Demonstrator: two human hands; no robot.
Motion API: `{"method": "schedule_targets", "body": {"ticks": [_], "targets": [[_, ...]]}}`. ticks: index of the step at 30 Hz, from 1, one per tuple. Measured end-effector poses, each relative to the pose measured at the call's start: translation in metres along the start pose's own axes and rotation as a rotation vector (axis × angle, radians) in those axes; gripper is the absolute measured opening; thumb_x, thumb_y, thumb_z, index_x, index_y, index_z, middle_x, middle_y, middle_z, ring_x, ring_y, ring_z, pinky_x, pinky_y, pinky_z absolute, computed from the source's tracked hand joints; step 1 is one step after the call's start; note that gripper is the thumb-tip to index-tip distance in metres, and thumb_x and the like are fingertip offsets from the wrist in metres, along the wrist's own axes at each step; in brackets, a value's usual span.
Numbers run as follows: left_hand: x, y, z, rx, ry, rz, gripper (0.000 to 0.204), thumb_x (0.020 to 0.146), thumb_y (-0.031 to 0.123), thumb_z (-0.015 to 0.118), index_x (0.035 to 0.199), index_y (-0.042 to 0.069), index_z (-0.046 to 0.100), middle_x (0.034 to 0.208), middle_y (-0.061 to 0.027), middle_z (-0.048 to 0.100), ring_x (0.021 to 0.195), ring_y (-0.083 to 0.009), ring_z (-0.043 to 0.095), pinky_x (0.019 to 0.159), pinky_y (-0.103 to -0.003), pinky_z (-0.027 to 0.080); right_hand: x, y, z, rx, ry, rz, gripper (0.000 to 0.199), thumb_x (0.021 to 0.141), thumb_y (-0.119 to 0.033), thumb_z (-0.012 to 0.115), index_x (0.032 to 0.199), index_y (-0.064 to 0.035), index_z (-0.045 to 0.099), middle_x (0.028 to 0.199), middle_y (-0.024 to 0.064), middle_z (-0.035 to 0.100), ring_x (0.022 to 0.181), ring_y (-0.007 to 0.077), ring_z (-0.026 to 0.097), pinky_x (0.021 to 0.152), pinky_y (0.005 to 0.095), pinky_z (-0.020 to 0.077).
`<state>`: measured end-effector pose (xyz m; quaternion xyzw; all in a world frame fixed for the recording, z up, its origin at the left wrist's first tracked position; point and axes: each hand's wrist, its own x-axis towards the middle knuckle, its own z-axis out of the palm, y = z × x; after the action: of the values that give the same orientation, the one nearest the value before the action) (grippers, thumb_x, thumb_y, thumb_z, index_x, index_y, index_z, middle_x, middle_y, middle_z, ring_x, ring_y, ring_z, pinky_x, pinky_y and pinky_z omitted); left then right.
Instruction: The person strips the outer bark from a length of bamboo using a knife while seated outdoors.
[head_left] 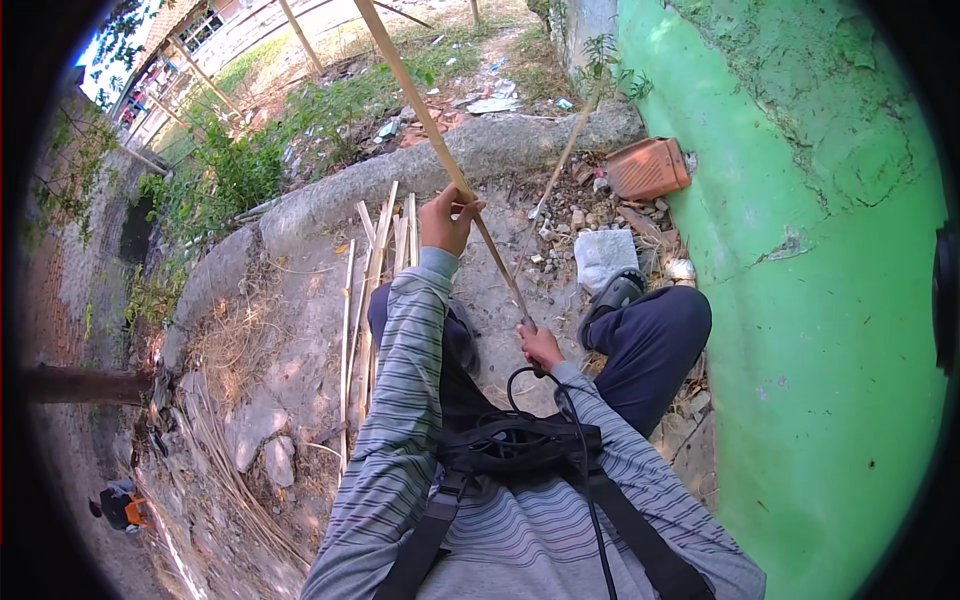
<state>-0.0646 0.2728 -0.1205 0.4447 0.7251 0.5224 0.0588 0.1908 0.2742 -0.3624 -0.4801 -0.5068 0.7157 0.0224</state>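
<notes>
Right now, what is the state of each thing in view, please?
Left hand: closed around the long bamboo strip.
Right hand: gripping the strip's lower end.
Bamboo strip: held slanted, raised off the ground.
Cut strips: lying on the ground.
Clay block: resting beside the green wall.

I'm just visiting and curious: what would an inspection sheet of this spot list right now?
Surface: rough concrete ground, cracked, with dry straw.
Job's things: long bamboo strip, slanting up and away, held at two places.
Clutter: loose bamboo strips lying left of the legs; orange brick, grey rubble and litter by the wall.
Grippers: left hand closed around the strip higher up; right hand closed on its lower end.
Cables: black cable looping over the chest harness.
Surroundings: green painted wall on the right, weeds and a curb ahead.
</notes>
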Motion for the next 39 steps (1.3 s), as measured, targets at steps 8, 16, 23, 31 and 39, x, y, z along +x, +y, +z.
{"method": "schedule_targets", "body": {"ticks": [8, 16, 23, 31, 39], "targets": [[0.002, -0.006, -0.013, -0.051, 0.099, -0.019, 0.021, 0.081, 0.013, 0.076, 0.092, 0.0, 0.063, 0.079, -0.0118, 0.072, 0.073, -0.0231, 0.073, 0.066, -0.033, 0.056, 0.004, 0.014, 0.01, -0.448, 0.255, -0.259, 0.045, 0.089, -0.045, 0.062, 0.076, -0.0018, 0.061, 0.055, 0.0072, 0.058, 0.049, 0.0196, 0.061, 0.05, 0.037, 0.047], [0.009, -0.002, -0.009, 0.003, 0.055, -0.032, 0.019, 0.083, 0.012, 0.075, 0.093, 0.0, 0.064, 0.079, -0.0109, 0.072, 0.074, -0.0207, 0.072, 0.065, -0.032, 0.056, 0.009, 0.003, 0.008, 0.121, -0.056, 0.041, 0.044, 0.09, -0.042, 0.064, 0.08, 0.0003, 0.062, 0.07, 0.0134, 0.064, 0.053, 0.0188, 0.063, 0.05, 0.0362, 0.0488], [0.011, -0.001, -0.007, 0.042, 0.053, -0.037, 0.019, 0.084, 0.012, 0.075, 0.092, -0.001, 0.064, 0.081, -0.012, 0.072, 0.075, -0.0213, 0.073, 0.065, -0.032, 0.057, 0.007, 0.008, 0.01, -0.382, 0.093, -0.188, 0.034, 0.096, -0.038, 0.06, 0.087, -0.0063, 0.053, 0.06, -0.0004, 0.047, 0.044, 0.0092, 0.044, 0.042, 0.0271, 0.0366], [0.005, 0.01, 0.007, 0.027, 0.032, 0.04, 0.021, 0.082, 0.011, 0.076, 0.092, -0.002, 0.063, 0.08, -0.0132, 0.071, 0.074, -0.0235, 0.072, 0.064, -0.033, 0.056, 0.012, 0.005, 0.003, 0.405, -0.196, 0.135, 0.044, 0.091, -0.041, 0.064, 0.078, 0.0012, 0.061, 0.066, 0.0096, 0.063, 0.054, 0.0157, 0.063, 0.05, 0.0327, 0.0492], [0.008, 0.002, 0.009, 0.052, 0.04, 0.054, 0.022, 0.081, 0.012, 0.077, 0.092, -0.001, 0.063, 0.08, -0.013, 0.07, 0.072, -0.0235, 0.071, 0.064, -0.033, 0.055, 0.006, -0.004, 0.005, 0.183, -0.127, 0.017, 0.032, 0.094, -0.034, 0.062, 0.081, -0.005, 0.055, 0.06, 0.0017, 0.054, 0.046, 0.0111, 0.052, 0.044, 0.0285, 0.0421]]}}
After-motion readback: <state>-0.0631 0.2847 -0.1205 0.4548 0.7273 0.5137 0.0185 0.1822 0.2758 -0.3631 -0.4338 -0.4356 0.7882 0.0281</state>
